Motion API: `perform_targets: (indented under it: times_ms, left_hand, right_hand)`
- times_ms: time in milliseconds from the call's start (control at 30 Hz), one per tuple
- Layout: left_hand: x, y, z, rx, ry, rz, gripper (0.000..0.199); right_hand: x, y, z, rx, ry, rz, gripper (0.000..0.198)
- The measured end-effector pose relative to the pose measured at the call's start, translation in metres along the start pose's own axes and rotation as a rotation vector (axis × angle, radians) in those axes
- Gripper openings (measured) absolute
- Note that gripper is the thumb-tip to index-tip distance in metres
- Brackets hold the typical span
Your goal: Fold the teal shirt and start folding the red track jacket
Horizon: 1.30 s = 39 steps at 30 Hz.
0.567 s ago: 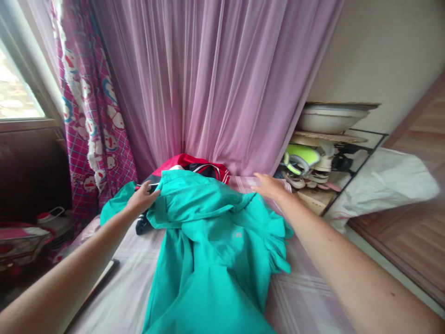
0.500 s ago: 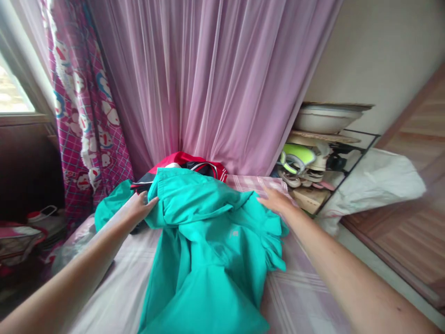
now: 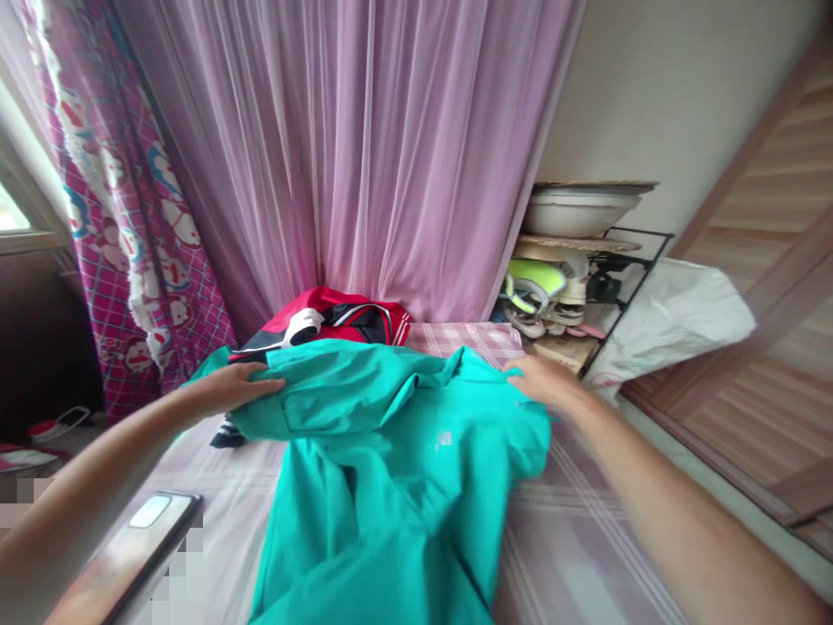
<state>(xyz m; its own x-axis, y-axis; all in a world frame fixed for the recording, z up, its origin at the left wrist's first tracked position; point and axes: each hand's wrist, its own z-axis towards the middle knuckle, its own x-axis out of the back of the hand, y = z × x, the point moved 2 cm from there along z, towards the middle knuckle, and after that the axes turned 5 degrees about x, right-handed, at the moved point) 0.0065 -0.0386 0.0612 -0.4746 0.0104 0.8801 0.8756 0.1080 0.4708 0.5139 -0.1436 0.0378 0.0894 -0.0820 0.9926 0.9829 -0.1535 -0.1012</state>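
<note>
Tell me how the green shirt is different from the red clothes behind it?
The green shirt is one plain teal colour; the red clothes have black and white trim. The green shirt lies spread out toward the camera; the red clothes sit bunched by the curtain. The left hand and right hand touch only the green shirt. Both lie on the bed.

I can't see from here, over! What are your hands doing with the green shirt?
Left hand gripping shirt at its left edge. Right hand on its right edge, blurred. Shirt spread on bed. Red clothes behind, phone near left arm.
</note>
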Motion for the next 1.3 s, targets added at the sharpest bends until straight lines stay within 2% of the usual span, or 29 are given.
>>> perform_targets:
  times_ms: [67, 100, 133, 167, 200, 267, 333, 367, 433, 533, 667, 733, 800, 900, 1000, 1067, 1133, 1200, 1267, 1300]
  left_hand:
    - [0.028, 0.016, -0.007, -0.015, -0.268, -0.106, 0.072]
    - [0.041, 0.027, -0.01, -0.008, -0.364, -0.15, 0.073]
    - [0.052, 0.039, -0.011, 0.021, -0.363, -0.177, 0.073]
    - [0.062, 0.052, -0.011, 0.048, -0.273, -0.181, 0.07]
    - [0.07, 0.066, -0.009, 0.061, -0.125, -0.156, 0.066]
    - [0.076, 0.093, -0.004, -0.046, 0.206, -0.088, 0.059]
    - [0.068, 0.108, 0.004, -0.129, 0.414, -0.041, 0.051]
    - [0.06, 0.109, 0.008, -0.139, 0.443, -0.033, 0.051]
    - [0.038, 0.098, 0.016, -0.135, 0.396, 0.014, 0.051]
    - [-0.003, 0.062, 0.017, -0.17, 0.265, 0.173, 0.048]
    - [-0.061, 0.004, 0.001, -0.241, 0.106, 0.217, 0.048]
    - [-0.085, -0.022, -0.012, -0.226, 0.061, 0.215, 0.048]
    - [-0.103, -0.044, -0.029, -0.196, 0.032, 0.203, 0.052]
    - [-0.12, -0.071, -0.059, -0.209, 0.033, 0.159, 0.061]
    - [-0.126, -0.092, -0.09, -0.362, 0.05, 0.106, 0.066]
    - [-0.126, -0.103, -0.108, -0.509, 0.043, 0.112, 0.067]
    - [-0.127, -0.11, -0.12, -0.631, 0.027, 0.159, 0.069]
    - [-0.129, -0.114, -0.126, -0.683, 0.022, 0.206, 0.068]
    - [-0.128, -0.112, -0.125, -0.663, 0.017, 0.192, 0.057]
    - [-0.125, -0.108, -0.123, -0.634, 0.009, 0.159, 0.053]
  right_hand:
    - [0.044, 0.017, -0.001, -0.053, 0.054, -0.107, 0.031]
    - [0.064, 0.024, -0.001, -0.099, 0.13, -0.151, 0.032]
    - [0.08, 0.029, 0.001, -0.148, 0.215, -0.17, 0.032]
    - [0.092, 0.031, 0.005, -0.179, 0.327, -0.163, 0.034]
    - [0.099, 0.032, 0.009, -0.2, 0.44, -0.127, 0.037]
    - [0.1, 0.032, 0.021, -0.197, 0.618, 0.011, 0.047]
    - [0.088, 0.031, 0.031, -0.16, 0.684, 0.141, 0.059]
    - [0.078, 0.031, 0.035, -0.137, 0.678, 0.165, 0.063]
    - [0.055, 0.031, 0.034, -0.109, 0.628, 0.123, 0.065]
    - [0.009, 0.031, 0.012, -0.067, 0.452, 0.036, 0.051]
    - [-0.068, 0.031, -0.043, -0.068, 0.088, 0.13, 0.033]
    - [-0.1, 0.031, -0.072, -0.104, 0.009, 0.182, 0.033]
    - [-0.122, 0.03, -0.097, -0.174, -0.015, 0.219, 0.036]
    - [-0.138, 0.018, -0.128, -0.172, -0.02, 0.305, 0.042]
    - [-0.14, -0.01, -0.154, 0.043, 0.073, 0.36, 0.048]
    - [-0.14, -0.034, -0.167, 0.219, 0.125, 0.332, 0.057]
    - [-0.144, -0.056, -0.175, 0.339, 0.137, 0.272, 0.062]
    - [-0.148, -0.073, -0.175, 0.385, 0.148, 0.212, 0.049]
    - [-0.148, -0.082, -0.165, 0.391, 0.152, 0.193, 0.026]
    - [-0.145, -0.084, -0.157, 0.389, 0.144, 0.213, 0.021]
